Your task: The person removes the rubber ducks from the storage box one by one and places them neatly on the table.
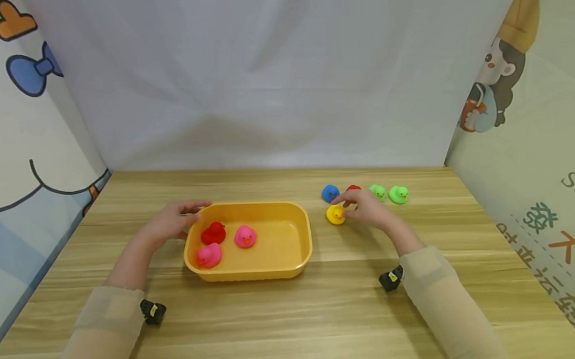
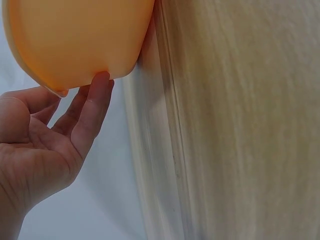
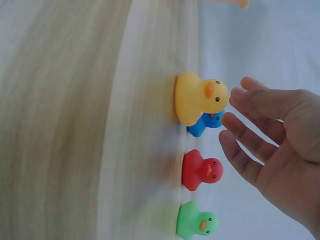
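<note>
The orange-yellow tray stands on the table with a red duck and two pink ducks inside. My left hand is at its left end, fingertips touching the outer wall near the far corner; the left wrist view shows those fingers lightly bent against the tray. To the tray's right sits a yellow duck. My right hand hovers close beside it, fingers loosely spread around its head. In the right wrist view, a gap shows between the fingertips and the yellow duck.
Behind the yellow duck are a blue duck, a red duck partly hidden by my right hand, and two green ducks. A white cloth hangs at the table's far edge, with printed cloths at both sides.
</note>
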Available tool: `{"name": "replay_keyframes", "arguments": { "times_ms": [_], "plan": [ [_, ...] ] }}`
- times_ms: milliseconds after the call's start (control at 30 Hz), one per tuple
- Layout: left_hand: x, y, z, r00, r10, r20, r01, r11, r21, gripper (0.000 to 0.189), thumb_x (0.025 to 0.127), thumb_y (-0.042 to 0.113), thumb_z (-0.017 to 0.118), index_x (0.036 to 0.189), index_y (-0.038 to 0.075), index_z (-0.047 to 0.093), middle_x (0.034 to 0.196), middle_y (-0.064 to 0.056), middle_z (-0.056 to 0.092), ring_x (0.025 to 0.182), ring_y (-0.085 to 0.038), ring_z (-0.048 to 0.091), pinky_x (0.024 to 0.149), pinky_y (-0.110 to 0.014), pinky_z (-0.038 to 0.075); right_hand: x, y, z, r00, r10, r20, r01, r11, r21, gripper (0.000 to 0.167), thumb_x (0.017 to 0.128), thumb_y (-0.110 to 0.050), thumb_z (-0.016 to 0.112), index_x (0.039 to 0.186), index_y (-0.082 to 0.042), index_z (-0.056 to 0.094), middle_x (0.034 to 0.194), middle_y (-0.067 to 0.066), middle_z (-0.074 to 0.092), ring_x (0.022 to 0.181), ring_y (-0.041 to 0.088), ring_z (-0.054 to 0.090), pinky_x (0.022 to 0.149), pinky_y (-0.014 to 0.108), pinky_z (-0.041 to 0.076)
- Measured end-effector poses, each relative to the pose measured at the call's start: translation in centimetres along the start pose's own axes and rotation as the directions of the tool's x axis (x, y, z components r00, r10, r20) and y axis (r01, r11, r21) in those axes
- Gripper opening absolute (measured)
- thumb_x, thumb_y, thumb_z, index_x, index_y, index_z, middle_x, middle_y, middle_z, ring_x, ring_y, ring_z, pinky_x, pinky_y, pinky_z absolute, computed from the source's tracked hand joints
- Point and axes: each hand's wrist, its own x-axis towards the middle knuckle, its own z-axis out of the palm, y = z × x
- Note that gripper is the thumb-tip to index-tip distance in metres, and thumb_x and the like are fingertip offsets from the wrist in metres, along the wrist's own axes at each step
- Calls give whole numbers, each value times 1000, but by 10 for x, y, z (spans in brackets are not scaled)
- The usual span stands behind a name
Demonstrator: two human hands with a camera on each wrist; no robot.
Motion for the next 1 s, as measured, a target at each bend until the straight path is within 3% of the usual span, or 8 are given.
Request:
{"name": "replay_keyframes", "arguments": {
  "times_ms": [367,700,1000],
  "plan": [
    [-1,0,-1,1000,4,-12,-4,1000,-20,44,101,14,42,144,9,39,145,-26,34,122,-41,46,81,-42,56,-3,-22,-12,1000,-7,-28,8,1000,25,31,86,-8,67,116,-2,65,117,15,65,99,30,61,84,45,52],
    [-3,-9,11,1000,0,-15,-1,1000,-24,44,101,15,43,144,8,39,146,-26,33,122,-41,45,80,-41,56,-10,-47,-14,997,-51,-63,52,999,16,32,87,-14,68,118,-8,65,106,8,68,87,22,59,64,29,46],
    [-10,-15,28,1000,4,-26,-6,999,-44,44,101,16,43,144,8,38,146,-26,33,124,-42,44,82,-42,55,-18,-67,-2,992,-110,-58,113,992,55,35,89,-15,65,123,-8,62,115,9,66,93,22,61,77,37,54]
  ]
}}
